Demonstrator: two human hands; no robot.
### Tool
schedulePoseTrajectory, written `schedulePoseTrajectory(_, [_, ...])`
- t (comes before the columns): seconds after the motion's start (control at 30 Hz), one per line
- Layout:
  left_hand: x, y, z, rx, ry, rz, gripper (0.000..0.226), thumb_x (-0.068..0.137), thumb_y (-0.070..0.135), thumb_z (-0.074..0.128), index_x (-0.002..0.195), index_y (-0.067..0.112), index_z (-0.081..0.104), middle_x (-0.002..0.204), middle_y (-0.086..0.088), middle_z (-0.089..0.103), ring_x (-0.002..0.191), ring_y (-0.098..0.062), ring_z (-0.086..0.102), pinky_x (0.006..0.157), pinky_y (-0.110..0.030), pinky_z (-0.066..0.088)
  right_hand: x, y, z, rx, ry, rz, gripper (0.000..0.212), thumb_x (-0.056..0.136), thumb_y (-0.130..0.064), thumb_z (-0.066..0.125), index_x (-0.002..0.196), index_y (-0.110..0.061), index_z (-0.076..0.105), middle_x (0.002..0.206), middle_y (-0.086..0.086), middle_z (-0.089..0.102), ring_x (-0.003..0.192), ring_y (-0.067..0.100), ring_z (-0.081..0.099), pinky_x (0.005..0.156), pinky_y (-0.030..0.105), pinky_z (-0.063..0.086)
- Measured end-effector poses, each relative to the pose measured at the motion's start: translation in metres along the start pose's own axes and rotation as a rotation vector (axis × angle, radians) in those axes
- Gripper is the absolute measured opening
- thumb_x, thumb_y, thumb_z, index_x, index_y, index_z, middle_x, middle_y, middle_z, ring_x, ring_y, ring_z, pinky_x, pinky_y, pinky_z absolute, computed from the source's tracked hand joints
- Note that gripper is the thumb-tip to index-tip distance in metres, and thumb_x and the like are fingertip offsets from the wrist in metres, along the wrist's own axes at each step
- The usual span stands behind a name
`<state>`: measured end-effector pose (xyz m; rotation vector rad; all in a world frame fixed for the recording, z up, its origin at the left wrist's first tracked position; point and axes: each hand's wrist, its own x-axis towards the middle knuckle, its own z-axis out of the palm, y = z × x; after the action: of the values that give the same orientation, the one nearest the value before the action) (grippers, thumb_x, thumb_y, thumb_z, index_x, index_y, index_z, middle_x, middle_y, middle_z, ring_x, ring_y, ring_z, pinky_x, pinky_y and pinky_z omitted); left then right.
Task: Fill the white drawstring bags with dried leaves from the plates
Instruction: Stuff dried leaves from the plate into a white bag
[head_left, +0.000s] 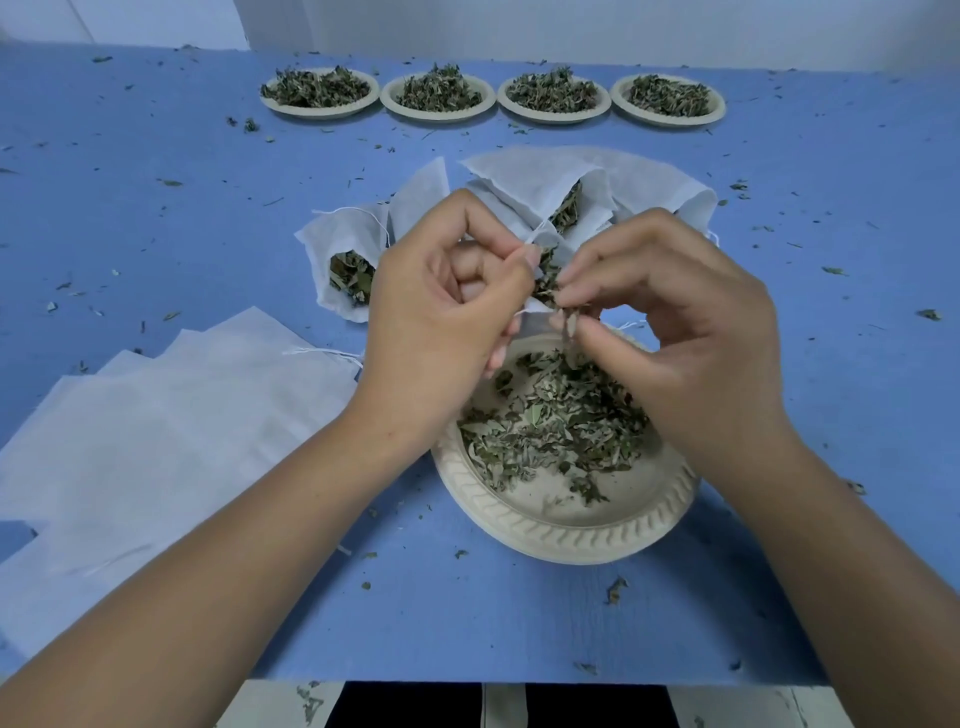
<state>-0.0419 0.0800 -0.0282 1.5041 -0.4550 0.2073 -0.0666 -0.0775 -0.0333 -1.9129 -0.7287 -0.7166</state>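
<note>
Reference: the near plate (561, 535) is the dial centre, 12 o'clock pointing away from the person.

1. Near plate: stands on the blue table (156, 156) close to the front edge. Its loose leaves (556, 426) lie mostly in the half toward 12 o'clock. The part toward 6 o'clock is largely bare.
2. Left hand (447, 296): at 11 o'clock above the plate rim, fingers curled. Thumb and forefinger pinch the mouth edge of the held bag (534, 312).
3. Held bag: hangs between the two hands at 12 o'clock, over the far rim of the plate, with leaf visible in its mouth.
4. Right hand (675, 317): at 1 o'clock, fingers bent. Its fingertips grip a pinch of leaves (569, 319) right at the bag mouth.
5. Partly filled bags (337, 244): these lie beyond the hands from 10 to 12 o'clock, with dark leaf showing at their openings.
6. Flat empty bags (171, 415): lie overlapped at 9 o'clock.
7. Row of four far plates (439, 115): stands well apart at 12 o'clock, each plate heaped with leaves.
8. Leaf crumbs are scattered across the table.
</note>
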Motion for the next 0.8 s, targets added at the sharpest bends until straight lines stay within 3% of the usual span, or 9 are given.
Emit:
schedulePoseTrajectory(0.2, [-0.003,0.003,0.002,-0.006,-0.062,-0.004,0.022,0.094,0.002,0.06,0.076,0.011,0.051,0.046,0.005,0.05,0.031,-0.007,0.038,0.036,-0.016,0.033,0.0,-0.001,-0.002,0.051,0.21,0.119,0.03,0.079,0.013,0.069,0.092,-0.013,0.067,0.087,0.002,0.065,0.081,0.013,0.063,0.073,0.025,0.051])
schedulePoseTrajectory(0.33, [-0.006,0.004,0.003,-0.012,-0.113,0.014,0.022,0.093,-0.001,0.06,0.077,0.011,0.051,0.047,-0.001,0.05,0.031,-0.007,0.038,0.036,-0.015,0.032,-0.002,0.0,0.002,-0.295,0.092,0.112,0.013,0.077,0.001,0.072,0.081,-0.011,0.074,0.078,-0.006,0.068,0.077,0.017,0.056,0.073,0.015,0.042])
schedulePoseTrajectory(0.4, [-0.005,0.004,0.003,-0.003,-0.104,0.012,0.021,0.093,0.0,0.06,0.077,0.01,0.051,0.047,-0.001,0.05,0.031,-0.007,0.038,0.036,-0.016,0.033,-0.001,-0.001,0.0,-0.314,0.024,0.122,0.014,0.077,-0.006,0.074,0.087,-0.015,0.073,0.085,-0.013,0.065,0.084,0.017,0.053,0.078,0.012,0.039])
schedulePoseTrajectory(0.5, [-0.002,0.004,0.001,0.011,-0.047,0.008,0.022,0.094,0.003,0.059,0.076,0.012,0.05,0.046,0.006,0.05,0.03,-0.006,0.038,0.037,-0.016,0.033,0.003,-0.002,-0.008,-0.258,0.035,0.123,0.018,0.077,-0.019,0.078,0.091,-0.019,0.066,0.094,-0.01,0.064,0.094,0.02,0.054,0.087,0.016,0.035])
schedulePoseTrajectory(0.67, [-0.003,0.004,0.002,-0.004,-0.039,0.009,0.022,0.095,0.003,0.059,0.077,0.011,0.05,0.045,0.005,0.05,0.031,-0.006,0.038,0.037,-0.015,0.033,0.002,-0.006,-0.008,-0.467,0.219,0.083,0.015,0.08,-0.029,0.076,0.074,-0.02,0.066,0.078,-0.012,0.06,0.09,0.005,0.049,0.091,0.025,0.027])
schedulePoseTrajectory(0.73, [-0.005,0.005,0.003,-0.025,-0.081,0.034,0.022,0.094,0.001,0.059,0.077,0.011,0.05,0.047,-0.006,0.05,0.031,-0.008,0.039,0.036,-0.015,0.033,0.002,-0.007,-0.002,-0.514,0.098,0.07,0.017,0.089,-0.031,0.064,0.076,-0.021,0.069,0.077,-0.021,0.055,0.098,0.005,0.052,0.092,0.026,0.021])
schedulePoseTrajectory(0.8, [-0.007,0.006,0.004,-0.043,-0.11,0.06,0.023,0.093,-0.001,0.059,0.077,0.012,0.05,0.05,-0.016,0.048,0.032,-0.01,0.04,0.036,-0.014,0.033,-0.001,-0.005,0.004,-0.469,-0.099,0.085,0.036,0.097,-0.029,0.043,0.076,-0.017,0.068,0.076,-0.018,0.062,0.117,0.006,0.05,0.096,0.029,0.018])
